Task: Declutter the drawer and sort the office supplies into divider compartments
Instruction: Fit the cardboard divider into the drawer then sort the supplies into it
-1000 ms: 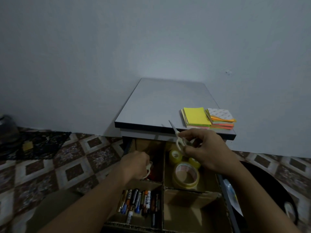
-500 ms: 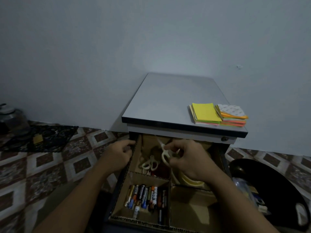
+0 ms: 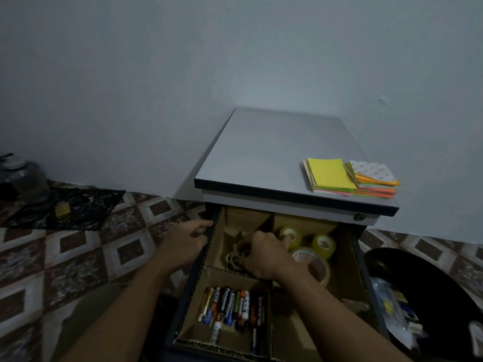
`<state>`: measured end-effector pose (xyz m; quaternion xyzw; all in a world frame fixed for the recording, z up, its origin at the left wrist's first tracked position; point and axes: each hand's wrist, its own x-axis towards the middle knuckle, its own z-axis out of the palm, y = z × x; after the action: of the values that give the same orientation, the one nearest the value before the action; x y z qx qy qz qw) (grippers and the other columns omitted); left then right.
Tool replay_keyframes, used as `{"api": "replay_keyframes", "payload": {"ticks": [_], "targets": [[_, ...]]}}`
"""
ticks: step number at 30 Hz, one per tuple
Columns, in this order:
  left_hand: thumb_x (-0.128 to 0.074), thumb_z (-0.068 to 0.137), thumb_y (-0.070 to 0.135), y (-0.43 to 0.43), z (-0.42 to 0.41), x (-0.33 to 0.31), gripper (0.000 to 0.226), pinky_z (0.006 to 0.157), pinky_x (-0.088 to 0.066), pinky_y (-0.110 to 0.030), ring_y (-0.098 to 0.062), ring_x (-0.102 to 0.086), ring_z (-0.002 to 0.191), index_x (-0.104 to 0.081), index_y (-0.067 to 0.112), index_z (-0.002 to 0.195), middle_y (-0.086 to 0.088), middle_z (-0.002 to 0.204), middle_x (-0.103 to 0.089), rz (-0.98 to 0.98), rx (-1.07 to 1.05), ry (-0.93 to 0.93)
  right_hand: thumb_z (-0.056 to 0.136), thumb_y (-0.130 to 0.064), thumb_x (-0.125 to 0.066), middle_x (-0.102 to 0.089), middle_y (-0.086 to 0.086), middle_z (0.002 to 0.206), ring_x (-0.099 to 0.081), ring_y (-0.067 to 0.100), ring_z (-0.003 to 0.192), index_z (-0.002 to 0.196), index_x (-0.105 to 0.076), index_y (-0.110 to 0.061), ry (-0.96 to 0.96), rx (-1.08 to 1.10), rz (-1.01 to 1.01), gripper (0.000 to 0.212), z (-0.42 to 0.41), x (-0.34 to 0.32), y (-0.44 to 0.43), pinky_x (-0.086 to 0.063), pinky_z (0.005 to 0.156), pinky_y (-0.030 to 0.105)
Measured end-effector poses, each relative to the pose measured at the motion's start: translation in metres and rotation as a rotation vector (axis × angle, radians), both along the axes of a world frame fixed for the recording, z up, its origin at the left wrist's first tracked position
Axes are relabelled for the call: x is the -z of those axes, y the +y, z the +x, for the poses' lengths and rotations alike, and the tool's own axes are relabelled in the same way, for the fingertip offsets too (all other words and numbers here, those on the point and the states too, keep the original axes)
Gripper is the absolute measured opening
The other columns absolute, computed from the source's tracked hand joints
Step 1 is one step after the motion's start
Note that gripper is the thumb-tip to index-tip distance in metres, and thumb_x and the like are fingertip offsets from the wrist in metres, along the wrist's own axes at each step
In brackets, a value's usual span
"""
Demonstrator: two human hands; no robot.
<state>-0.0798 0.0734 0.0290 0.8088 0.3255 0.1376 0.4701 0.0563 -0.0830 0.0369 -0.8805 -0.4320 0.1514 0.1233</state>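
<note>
The open drawer [image 3: 358, 259] holds a cardboard divider [image 3: 226, 270] that makes several compartments. My right hand [image 3: 266, 254] is down in the back-left compartment, fingers curled round white scissors [image 3: 232, 258]; only the handle loops show. My left hand [image 3: 187, 244] grips the drawer's left wall from outside. Batteries and markers [image 3: 230, 304] lie in the front-left compartment. Three tape rolls [image 3: 324, 245] sit in the back-right compartment. The front-right compartment is mostly hidden by my right arm.
Two stacks of sticky notes [image 3: 329, 175] lie on the right of the cabinet top [image 3: 274, 152]. A black bin [image 3: 431, 283] with wrappers stands on the floor at the right. A jar [image 3: 22, 178] and a dark cloth lie far left on the tiled floor.
My right hand has carried the scissors from above the tape rolls down into the back-left compartment. My left hand left that compartment and took hold of the drawer's left wall.
</note>
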Motion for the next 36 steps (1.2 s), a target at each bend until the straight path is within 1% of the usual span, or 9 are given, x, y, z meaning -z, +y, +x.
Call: {"api": "replay_keyframes", "payload": {"ticks": [3,7,11,16,20,24,29,33,36], "targets": [[-0.056,0.096,0.009,0.001,0.001,0.001,0.040,0.083,-0.048,-0.025,-0.015,-0.059,0.111,-0.063,0.032,0.128,-0.001,0.134,-0.059,-0.001,-0.006,0.000,0.087,-0.045,-0.062,-0.065,-0.005,0.107,-0.056,0.021,0.111,0.111,-0.065,-0.029,0.004,-0.011,0.004,0.029,-0.003,-0.006,-0.002,-0.016,0.106,0.061],[-0.057,0.095,0.010,0.002,0.002,0.001,0.039,0.088,-0.049,-0.030,-0.016,-0.059,0.112,-0.063,0.032,0.126,-0.001,0.133,-0.060,0.001,-0.006,0.011,0.090,-0.052,-0.058,-0.066,-0.004,0.107,-0.055,0.019,0.109,0.110,-0.067,-0.030,-0.011,-0.041,0.015,0.031,-0.009,-0.013,-0.006,-0.027,0.099,0.049],[-0.058,0.094,0.010,0.002,0.000,0.000,0.041,0.098,-0.049,-0.036,-0.015,-0.058,0.115,-0.063,0.033,0.127,-0.002,0.134,-0.060,0.007,0.006,0.020,0.090,-0.057,-0.054,-0.065,-0.004,0.115,-0.051,0.020,0.118,0.114,-0.065,-0.034,-0.029,-0.056,0.022,0.035,-0.011,-0.015,-0.010,-0.020,0.104,0.058],[-0.058,0.094,0.009,0.000,-0.001,-0.002,0.042,0.104,-0.046,-0.036,-0.015,-0.056,0.120,-0.062,0.030,0.131,-0.004,0.138,-0.058,0.011,0.015,0.034,0.093,-0.046,-0.054,-0.063,-0.004,0.124,-0.048,0.021,0.126,0.122,-0.061,-0.036,0.007,-0.046,0.080,0.032,-0.011,-0.016,-0.016,-0.016,0.108,0.060],[-0.058,0.095,0.008,-0.002,-0.001,-0.005,0.044,0.101,-0.046,-0.031,-0.017,-0.056,0.123,-0.060,0.027,0.134,-0.005,0.140,-0.057,0.015,0.030,0.038,0.093,-0.039,-0.055,-0.065,-0.004,0.122,-0.050,0.020,0.124,0.120,-0.063,-0.032,0.041,-0.048,0.134,0.029,-0.011,-0.018,-0.025,-0.018,0.109,0.057],[-0.058,0.094,0.010,-0.005,-0.003,-0.008,0.045,0.096,-0.044,-0.027,-0.015,-0.055,0.123,-0.058,0.028,0.135,-0.004,0.141,-0.057,0.018,0.036,0.051,0.091,-0.042,-0.056,-0.063,-0.008,0.123,-0.051,0.017,0.122,0.125,-0.059,-0.037,0.085,-0.053,0.196,0.034,-0.009,-0.021,-0.035,-0.021,0.111,0.054],[-0.060,0.095,0.016,-0.010,-0.004,-0.017,0.044,0.083,-0.041,-0.017,-0.009,-0.055,0.113,-0.056,0.028,0.137,-0.002,0.136,-0.058,0.078,0.051,0.063,0.092,-0.043,-0.057,-0.061,-0.013,0.119,-0.050,0.013,0.114,0.124,-0.058,-0.037,0.070,-0.044,0.262,0.032,-0.003,-0.036,-0.052,-0.027,0.102,0.044],[-0.059,0.096,0.019,-0.019,-0.003,-0.038,0.035,0.078,-0.044,-0.018,-0.009,-0.060,0.107,-0.060,0.033,0.129,0.008,0.119,-0.063,0.157,0.033,-0.031,0.089,-0.046,-0.057,-0.062,-0.019,0.110,-0.054,0.008,0.110,0.123,-0.057,-0.043,0.075,-0.039,0.311,0.034,0.006,-0.051,-0.068,-0.035,0.106,0.047],[-0.063,0.095,0.018,-0.027,0.003,-0.058,0.030,0.080,-0.046,-0.016,-0.002,-0.062,0.102,-0.060,0.045,0.106,0.018,0.106,-0.063,0.198,0.036,-0.145,0.089,-0.044,-0.061,-0.063,-0.023,0.108,-0.056,0.002,0.105,0.120,-0.060,-0.042,0.049,-0.053,0.381,0.031,0.016,-0.068,-0.081,-0.043,0.100,0.044]]}}
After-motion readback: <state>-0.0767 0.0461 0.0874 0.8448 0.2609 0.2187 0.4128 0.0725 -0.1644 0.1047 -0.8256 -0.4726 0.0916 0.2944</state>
